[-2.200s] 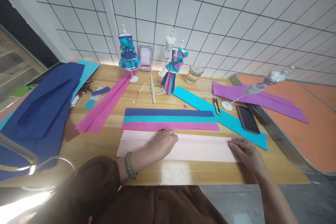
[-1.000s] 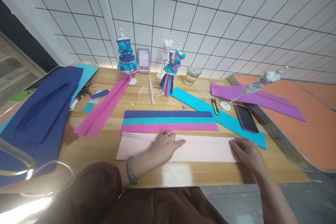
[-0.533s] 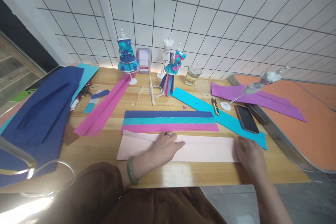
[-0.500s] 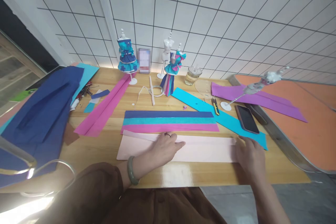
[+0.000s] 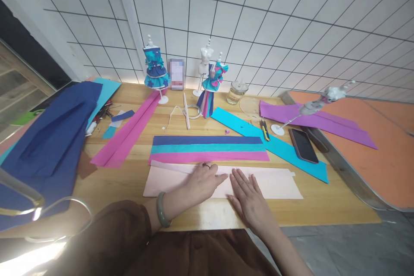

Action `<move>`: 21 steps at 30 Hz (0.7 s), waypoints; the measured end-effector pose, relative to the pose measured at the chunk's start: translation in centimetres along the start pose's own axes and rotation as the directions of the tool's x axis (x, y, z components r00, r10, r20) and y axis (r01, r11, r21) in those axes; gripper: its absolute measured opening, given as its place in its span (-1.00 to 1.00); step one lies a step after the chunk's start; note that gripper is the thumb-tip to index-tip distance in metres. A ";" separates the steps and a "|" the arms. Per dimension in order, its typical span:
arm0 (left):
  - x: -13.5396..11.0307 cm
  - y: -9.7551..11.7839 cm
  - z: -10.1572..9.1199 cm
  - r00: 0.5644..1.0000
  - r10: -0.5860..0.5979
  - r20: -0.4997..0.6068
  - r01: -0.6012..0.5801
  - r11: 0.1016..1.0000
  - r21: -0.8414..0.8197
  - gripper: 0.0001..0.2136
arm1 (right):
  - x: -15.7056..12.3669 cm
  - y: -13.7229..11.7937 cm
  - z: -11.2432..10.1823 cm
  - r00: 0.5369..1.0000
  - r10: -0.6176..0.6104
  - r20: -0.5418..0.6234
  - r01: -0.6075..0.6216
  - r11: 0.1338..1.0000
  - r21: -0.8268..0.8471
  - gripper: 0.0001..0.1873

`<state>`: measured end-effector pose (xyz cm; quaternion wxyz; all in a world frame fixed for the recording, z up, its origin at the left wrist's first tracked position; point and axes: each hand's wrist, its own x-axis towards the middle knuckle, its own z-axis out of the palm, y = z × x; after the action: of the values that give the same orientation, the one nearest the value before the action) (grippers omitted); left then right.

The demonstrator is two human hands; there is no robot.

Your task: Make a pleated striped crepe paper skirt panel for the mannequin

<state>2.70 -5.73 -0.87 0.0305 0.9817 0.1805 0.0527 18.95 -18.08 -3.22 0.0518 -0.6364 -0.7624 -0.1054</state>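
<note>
A long pale pink paper strip lies along the front of the wooden table. My left hand rests flat on its middle, fingers stretched out, a ring on one finger and a green bangle on the wrist. Just to the right of it, my right hand lies flat on the same strip with fingers spread. Directly behind the strip lie three stacked strips, dark blue, teal and magenta.
Small dressed mannequins stand by the tiled wall, with a glass jar. A cyan strip, cutter, phone, purple paper lie right. Magenta paper and dark blue sheets lie left.
My right hand has slid left along the pink strip from its right end to the middle, beside my left hand. The left hand has stayed in place.
</note>
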 end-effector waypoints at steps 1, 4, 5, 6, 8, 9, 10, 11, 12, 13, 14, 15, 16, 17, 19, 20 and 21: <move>0.0 0.0 0.0 1.000 0.001 0.003 -0.001 1.000 -0.003 -0.71 | -0.2 0.4 0.1 1.000 0.012 0.002 -0.012 1.000 0.005 -0.45; 0.0 0.0 0.0 1.000 0.001 0.005 -0.001 1.000 -0.014 -0.69 | -1.1 1.7 0.2 0.998 0.066 0.001 -0.066 0.998 0.012 -0.43; 0.0 0.0 0.0 1.000 0.001 0.005 -0.001 1.000 -0.015 -0.68 | -1.4 2.1 0.3 0.996 0.084 -0.002 -0.084 0.996 0.010 -0.43; 0.0 0.0 0.0 1.000 0.001 0.007 -0.001 1.000 -0.016 -0.68 | -1.8 2.5 0.3 0.995 0.101 -0.008 -0.101 0.995 0.007 -0.43; 0.0 0.0 0.0 1.000 0.003 0.014 -0.003 1.000 -0.016 -0.66 | -2.4 3.2 0.5 0.991 0.130 -0.022 -0.131 0.991 -0.006 -0.43; 0.0 0.0 0.0 1.000 0.006 0.015 -0.006 1.000 -0.016 -0.66 | -2.7 3.5 0.5 0.989 0.147 -0.030 -0.147 0.989 -0.016 -0.43; 0.0 0.0 0.0 1.000 0.007 0.015 -0.007 1.000 -0.015 -0.66 | -3.0 3.8 0.6 0.986 0.164 -0.035 -0.165 0.986 -0.028 -0.44; 0.0 0.0 0.1 1.000 0.008 0.013 -0.008 1.000 -0.014 -0.66 | -3.2 4.1 0.6 0.982 0.182 -0.039 -0.184 0.982 -0.041 -0.44; 0.0 0.0 0.1 1.000 0.007 0.012 -0.007 1.000 -0.012 -0.66 | -3.5 4.3 0.7 0.979 0.201 -0.041 -0.203 0.978 -0.054 -0.45; 0.0 0.0 0.1 1.000 0.006 0.011 -0.006 1.000 -0.011 -0.66 | -3.7 4.5 0.7 0.974 0.220 -0.045 -0.223 0.973 -0.066 -0.46; 0.0 0.0 0.2 1.000 0.004 0.011 -0.004 1.000 -0.010 -0.67 | -3.8 4.6 0.7 0.970 0.238 -0.050 -0.241 0.968 -0.074 -0.47; 0.0 0.0 0.2 1.000 0.004 0.012 -0.004 1.000 -0.008 -0.67 | -4.0 4.7 0.7 0.966 0.252 -0.055 -0.256 0.963 -0.081 -0.48; 0.0 0.0 0.2 1.000 0.004 0.012 -0.004 1.000 -0.007 -0.68 | -4.1 4.8 0.7 0.963 0.264 -0.060 -0.268 0.959 -0.088 -0.49; 0.0 0.0 0.3 1.000 0.005 0.011 -0.005 1.000 -0.006 -0.68 | -4.1 4.8 0.7 0.960 0.272 -0.065 -0.278 0.956 -0.095 -0.49; 0.0 0.0 0.3 1.000 0.004 0.009 -0.004 1.000 -0.003 -0.68 | -4.2 4.7 0.7 0.956 0.284 -0.067 -0.290 0.951 -0.111 -0.49; 0.0 0.0 0.2 1.000 0.003 0.007 -0.003 1.000 -0.002 -0.68 | -4.2 4.7 0.6 0.955 0.289 -0.063 -0.294 0.949 -0.117 -0.50; -0.1 0.0 0.2 1.000 0.002 0.007 -0.002 1.000 -0.003 -0.68 | -4.2 4.9 0.6 0.954 0.295 -0.056 -0.300 0.947 -0.119 -0.50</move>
<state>2.67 -5.72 -1.10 0.0326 0.9820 0.1794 0.0493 24.51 -21.16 -4.22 0.0412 -0.7440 -0.6484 -0.1562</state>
